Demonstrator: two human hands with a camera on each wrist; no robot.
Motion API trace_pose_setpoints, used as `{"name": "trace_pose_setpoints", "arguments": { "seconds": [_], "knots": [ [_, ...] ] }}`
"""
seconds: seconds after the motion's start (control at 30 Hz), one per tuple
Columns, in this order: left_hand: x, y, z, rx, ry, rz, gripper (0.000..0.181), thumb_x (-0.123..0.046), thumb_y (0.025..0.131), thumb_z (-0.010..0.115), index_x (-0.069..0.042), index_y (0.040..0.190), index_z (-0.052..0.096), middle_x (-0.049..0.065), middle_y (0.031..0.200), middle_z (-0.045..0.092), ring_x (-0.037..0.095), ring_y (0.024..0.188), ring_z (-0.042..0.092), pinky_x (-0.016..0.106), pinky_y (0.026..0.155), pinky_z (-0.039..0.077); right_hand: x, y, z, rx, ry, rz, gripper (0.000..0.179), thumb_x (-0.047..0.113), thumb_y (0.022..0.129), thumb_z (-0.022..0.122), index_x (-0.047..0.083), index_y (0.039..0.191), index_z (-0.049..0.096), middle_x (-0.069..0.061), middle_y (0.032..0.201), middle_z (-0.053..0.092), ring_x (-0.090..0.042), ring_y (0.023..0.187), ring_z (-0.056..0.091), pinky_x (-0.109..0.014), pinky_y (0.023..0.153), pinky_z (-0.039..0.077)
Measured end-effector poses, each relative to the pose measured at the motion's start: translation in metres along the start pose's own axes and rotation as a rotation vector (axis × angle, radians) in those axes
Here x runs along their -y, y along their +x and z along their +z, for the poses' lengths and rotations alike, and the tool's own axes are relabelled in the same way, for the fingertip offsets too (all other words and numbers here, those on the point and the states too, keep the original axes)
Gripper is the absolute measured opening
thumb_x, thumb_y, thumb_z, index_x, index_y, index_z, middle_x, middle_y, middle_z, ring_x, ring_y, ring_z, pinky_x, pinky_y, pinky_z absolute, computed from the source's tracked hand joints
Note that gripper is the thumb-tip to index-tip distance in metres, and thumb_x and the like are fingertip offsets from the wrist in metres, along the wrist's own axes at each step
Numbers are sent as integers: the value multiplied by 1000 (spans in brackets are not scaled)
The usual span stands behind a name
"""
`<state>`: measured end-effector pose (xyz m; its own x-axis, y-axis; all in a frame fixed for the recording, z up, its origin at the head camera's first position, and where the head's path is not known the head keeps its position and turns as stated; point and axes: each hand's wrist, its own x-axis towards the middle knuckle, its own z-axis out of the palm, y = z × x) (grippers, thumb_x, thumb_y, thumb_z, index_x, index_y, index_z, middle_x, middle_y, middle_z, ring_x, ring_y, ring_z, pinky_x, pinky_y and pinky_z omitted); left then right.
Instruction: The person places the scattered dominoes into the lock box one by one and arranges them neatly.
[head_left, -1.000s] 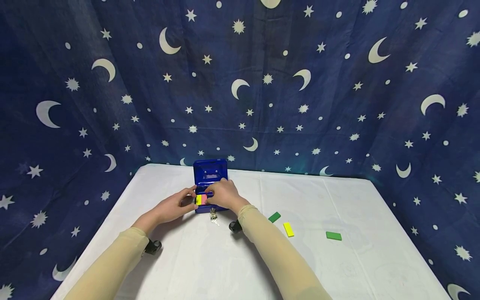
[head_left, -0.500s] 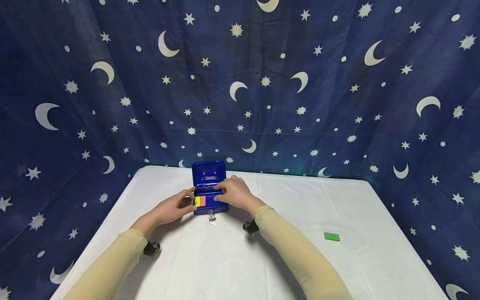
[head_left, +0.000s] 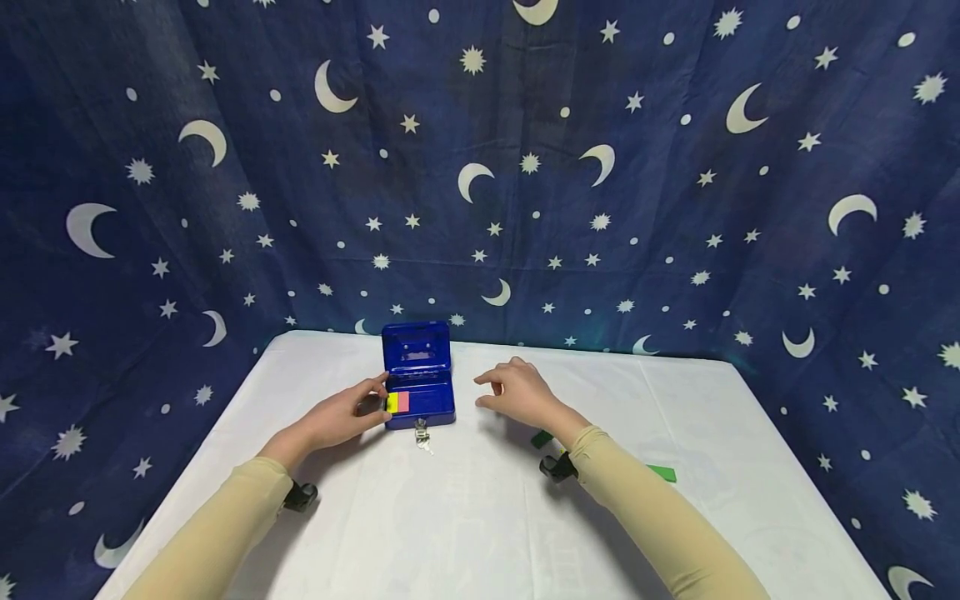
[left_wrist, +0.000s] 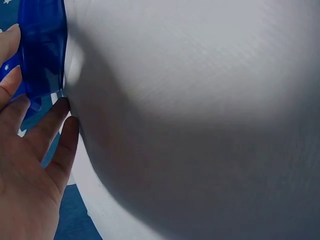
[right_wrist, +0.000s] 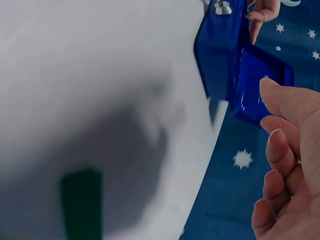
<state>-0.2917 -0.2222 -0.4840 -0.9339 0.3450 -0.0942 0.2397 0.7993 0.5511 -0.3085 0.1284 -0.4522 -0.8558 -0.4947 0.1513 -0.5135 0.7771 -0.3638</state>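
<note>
- Head view: a blue box (head_left: 444,415) sits near the back of the white table (head_left: 435,533), a bit left of the middle, with its lid (head_left: 416,346) standing up.
- A yellow block (head_left: 392,402) and a pink block (head_left: 403,402) are side by side in the left part of the box. Their undersides are hidden.
- A small lock (head_left: 422,433) with keys (head_left: 426,447) is at the front. The keys are too tiny to see well.
- The left hand (head_left: 333,421) is at the box's left side, thumb and finger spread apart. The tips are at the box, but I can't tell how hard they press.
- The right hand (head_left: 521,396) is over the table, to the right of the box. Its thumb and finger are apart and it holds nothing.
- The right sleeve (head_left: 652,525) hides part of a green block (head_left: 542,438), part of a second green block (head_left: 663,473) and nearly all of a yellow bit (head_left: 562,452).
- Left wrist view: the left hand is cut off at the left edge, and the box is cut off at the top. The blocks don't show here.
- Right wrist view: the right hand is cut off at the right edge, its fingers loosely bent. A green shape (right_wrist: 82,205) is dark and blurry, and the bottom edge cuts it.
</note>
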Motion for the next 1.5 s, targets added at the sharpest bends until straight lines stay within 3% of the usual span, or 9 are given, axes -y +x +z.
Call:
{"name": "trace_pose_setpoints", "arguments": {
  "seconds": [0.43,0.77,0.97,1.13,1.5],
  "knots": [
    [1,-1,0,13,-14,2,46,-55,95,65,-21,123,53,2,165,30,35,144,41,65,110,33,-26,-37,-15,-16,103,103,41,38,89,79,18,124,74,10,75,54,-17,84,42,-40,78,31],
    [2,-1,2,5,-6,-2,46,-54,95,65,-21,124,53,1,165,30,34,144,41,65,110,33,-47,-61,-21,-45,139,137,41,35,89,79,17,125,73,16,86,61,-28,102,55,-41,86,42],
    [1,-2,2,1,-4,11,44,-53,95,65,-21,122,53,1,165,31,33,144,41,64,110,34,-58,-74,-27,-84,128,141,39,35,89,79,21,124,73,9,97,66,-20,104,56,-42,88,46],
    [0,-1,1,-1,-6,5,44,-54,95,66,-21,121,53,1,165,31,34,144,41,65,110,33,-69,-85,-33,-100,146,163,39,34,88,79,21,124,73,-2,107,70,-22,106,56,-43,88,47],
    [2,0,2,-6,-12,12,45,-56,94,66,-22,121,53,1,165,31,34,143,41,65,109,34,-93,-106,-37,-115,139,225,42,34,89,79,17,127,72,-1,108,70,-22,110,56,-47,91,46]
  ]
}}
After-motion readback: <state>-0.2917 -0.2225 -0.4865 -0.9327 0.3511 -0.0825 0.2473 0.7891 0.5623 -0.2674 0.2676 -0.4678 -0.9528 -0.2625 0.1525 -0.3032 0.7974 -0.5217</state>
